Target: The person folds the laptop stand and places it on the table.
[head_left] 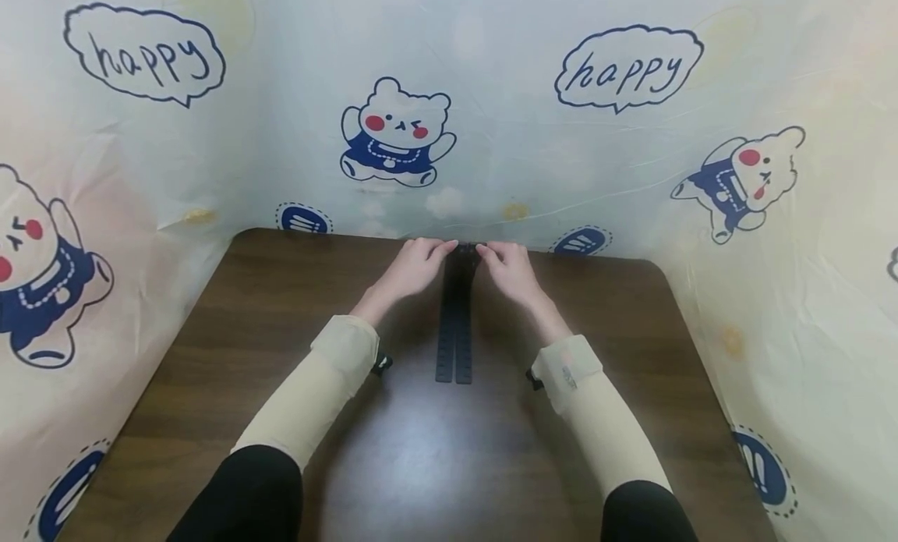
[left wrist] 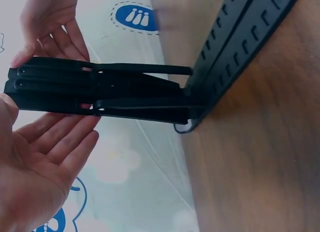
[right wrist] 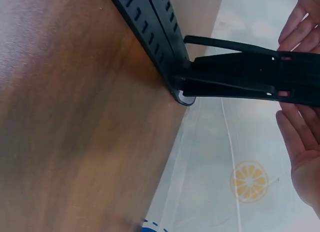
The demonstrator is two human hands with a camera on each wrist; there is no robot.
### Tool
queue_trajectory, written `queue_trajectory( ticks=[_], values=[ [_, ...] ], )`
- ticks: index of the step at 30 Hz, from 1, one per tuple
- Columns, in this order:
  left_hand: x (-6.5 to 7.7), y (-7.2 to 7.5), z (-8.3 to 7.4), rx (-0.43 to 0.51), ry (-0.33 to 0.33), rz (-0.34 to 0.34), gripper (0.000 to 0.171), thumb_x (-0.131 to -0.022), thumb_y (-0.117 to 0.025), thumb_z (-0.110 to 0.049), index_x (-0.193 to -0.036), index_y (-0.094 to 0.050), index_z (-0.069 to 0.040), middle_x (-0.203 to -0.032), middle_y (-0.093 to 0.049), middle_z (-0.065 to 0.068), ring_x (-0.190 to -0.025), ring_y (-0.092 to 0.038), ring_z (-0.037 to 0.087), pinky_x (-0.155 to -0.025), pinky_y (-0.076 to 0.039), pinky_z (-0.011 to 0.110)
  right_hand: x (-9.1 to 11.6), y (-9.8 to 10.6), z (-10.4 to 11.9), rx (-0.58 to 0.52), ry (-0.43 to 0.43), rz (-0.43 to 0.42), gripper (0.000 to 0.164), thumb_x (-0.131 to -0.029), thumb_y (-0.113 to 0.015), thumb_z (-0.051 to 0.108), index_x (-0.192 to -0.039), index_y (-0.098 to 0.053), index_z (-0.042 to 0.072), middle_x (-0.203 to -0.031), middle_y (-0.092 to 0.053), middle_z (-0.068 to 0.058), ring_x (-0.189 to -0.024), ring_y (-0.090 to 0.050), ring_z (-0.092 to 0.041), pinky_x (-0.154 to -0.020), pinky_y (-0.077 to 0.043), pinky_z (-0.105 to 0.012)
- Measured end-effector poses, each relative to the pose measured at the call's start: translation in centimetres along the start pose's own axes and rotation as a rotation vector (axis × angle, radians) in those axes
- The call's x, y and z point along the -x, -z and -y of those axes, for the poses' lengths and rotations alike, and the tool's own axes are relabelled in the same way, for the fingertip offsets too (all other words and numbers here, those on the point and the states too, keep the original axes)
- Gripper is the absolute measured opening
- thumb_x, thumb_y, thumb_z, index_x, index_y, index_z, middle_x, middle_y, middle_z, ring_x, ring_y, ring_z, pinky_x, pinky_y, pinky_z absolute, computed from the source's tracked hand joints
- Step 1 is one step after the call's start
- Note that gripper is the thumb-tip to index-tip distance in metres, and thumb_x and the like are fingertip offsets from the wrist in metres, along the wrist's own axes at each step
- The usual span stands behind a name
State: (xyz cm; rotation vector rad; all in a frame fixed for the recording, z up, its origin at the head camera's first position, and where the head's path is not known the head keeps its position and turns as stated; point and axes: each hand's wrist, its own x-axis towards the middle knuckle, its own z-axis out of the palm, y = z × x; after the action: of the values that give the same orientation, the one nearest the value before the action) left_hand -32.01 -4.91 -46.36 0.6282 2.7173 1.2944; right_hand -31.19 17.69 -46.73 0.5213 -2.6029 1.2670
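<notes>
A black folding laptop stand [head_left: 454, 324] is at the far middle of the table, its two notched rails side by side and pointing toward me. From their far end a narrower upright part [left wrist: 135, 94] rises, with slim hinged arms. My left hand [head_left: 418, 263] pinches the top of this upright from the left, thumb on the near face and fingers behind it. On the other side my right hand [head_left: 510, 267] grips the same end, its fingers [right wrist: 297, 129] behind the upright. The two hands are level with each other.
The stand is on a brown wood-grain table [head_left: 596, 308], close to its far edge. A pale printed curtain [head_left: 491, 136] with cartoon bears hangs behind the table and along both sides. Dark cameras sit at both wrists, beside the rolled cream cuffs [head_left: 351, 339].
</notes>
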Motion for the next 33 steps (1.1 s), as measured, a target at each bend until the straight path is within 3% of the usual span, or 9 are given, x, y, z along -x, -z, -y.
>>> queue_trajectory(
  ticks=[7,10,13,16,18,21,24,27,33],
  values=[
    [-1.5,1.2,-0.3,-0.011,0.017,0.053,0.056,-0.120,-0.040,-0.044,-0.135,-0.077,-0.005,-0.060,-0.034,-0.001,-0.056,-0.029,0.020,-0.065,-0.039,0.040,-1.1,0.1,0.2,-0.001,-0.048,0.006,0.054,-0.116,-0.056,0.023,-0.065,-0.040,0.013,-0.057,-0.032,0.004,-0.055,-0.031,-0.017,-0.057,-0.027,-0.029],
    [-2.1,1.6,-0.2,-0.008,0.042,0.072,0.057,-0.120,-0.040,-0.046,-0.133,-0.078,-0.006,-0.058,-0.031,-0.003,-0.053,-0.026,0.017,-0.060,-0.034,0.038,-1.5,0.0,0.3,-0.003,-0.063,0.003,0.056,-0.116,-0.055,0.025,-0.064,-0.039,0.014,-0.057,-0.032,0.004,-0.054,-0.031,-0.017,-0.056,-0.027,-0.029],
    [-2.7,1.9,-0.4,0.000,0.073,0.075,0.063,-0.119,-0.040,-0.050,-0.106,-0.078,-0.001,-0.057,-0.033,-0.003,-0.052,-0.028,0.016,-0.058,-0.033,0.035,-2.1,-0.1,0.3,-0.002,-0.068,-0.007,0.057,-0.117,-0.055,0.026,-0.063,-0.038,0.014,-0.056,-0.032,0.005,-0.053,-0.030,-0.016,-0.056,-0.027,-0.029],
    [-3.4,2.2,-0.5,0.014,0.097,0.068,0.067,-0.118,-0.039,-0.053,-0.077,-0.062,-0.005,-0.057,-0.034,-0.003,-0.053,-0.030,0.015,-0.058,-0.032,0.034,-2.8,-0.1,0.5,0.002,-0.067,-0.013,0.060,-0.117,-0.054,0.028,-0.062,-0.036,0.015,-0.055,-0.031,0.006,-0.052,-0.028,-0.014,-0.055,-0.027,-0.028],
    [-3.7,2.4,-0.7,0.030,0.116,0.063,0.066,-0.118,-0.040,-0.054,-0.071,-0.053,-0.009,-0.059,-0.036,-0.003,-0.056,-0.032,0.017,-0.061,-0.033,0.034,-3.2,0.0,0.5,0.007,-0.071,-0.010,0.061,-0.117,-0.053,0.030,-0.061,-0.035,0.015,-0.054,-0.031,0.006,-0.050,-0.028,-0.013,-0.054,-0.027,-0.027],
    [-4.2,3.0,-0.9,0.068,0.145,0.083,0.068,-0.117,-0.040,-0.056,-0.081,-0.065,-0.004,-0.070,-0.053,0.005,-0.070,-0.052,0.023,-0.074,-0.048,0.037,-3.9,0.0,0.5,0.004,-0.091,-0.011,0.061,-0.118,-0.053,0.031,-0.061,-0.037,0.015,-0.054,-0.032,0.006,-0.050,-0.029,-0.013,-0.053,-0.027,-0.027],
    [-4.4,3.6,-1.1,0.125,0.185,0.142,0.071,-0.116,-0.040,-0.059,-0.121,-0.075,0.003,-0.110,-0.078,0.019,-0.110,-0.074,0.034,-0.106,-0.059,0.046,-4.4,0.1,0.6,0.009,-0.119,-0.016,0.060,-0.117,-0.054,0.031,-0.062,-0.042,0.014,-0.055,-0.035,0.005,-0.052,-0.033,-0.015,-0.054,-0.028,-0.027],
    [-4.5,4.1,-1.1,0.173,0.229,0.204,0.074,-0.116,-0.040,-0.060,-0.150,-0.063,0.002,-0.149,-0.069,0.024,-0.141,-0.067,0.039,-0.124,-0.050,0.055,-4.7,0.0,0.7,0.014,-0.147,-0.005,0.058,-0.117,-0.054,0.032,-0.063,-0.046,0.012,-0.055,-0.038,0.004,-0.054,-0.035,-0.016,-0.054,-0.030,-0.027],
    [-4.8,4.5,-1.1,0.194,0.266,0.237,0.077,-0.115,-0.040,-0.061,-0.156,-0.055,0.003,-0.154,-0.066,0.024,-0.144,-0.065,0.039,-0.126,-0.049,0.054,-4.9,0.0,0.9,0.010,-0.179,0.012,0.058,-0.118,-0.052,0.033,-0.063,-0.050,0.011,-0.055,-0.041,0.003,-0.053,-0.035,-0.016,-0.053,-0.030,-0.027]
  ],
)
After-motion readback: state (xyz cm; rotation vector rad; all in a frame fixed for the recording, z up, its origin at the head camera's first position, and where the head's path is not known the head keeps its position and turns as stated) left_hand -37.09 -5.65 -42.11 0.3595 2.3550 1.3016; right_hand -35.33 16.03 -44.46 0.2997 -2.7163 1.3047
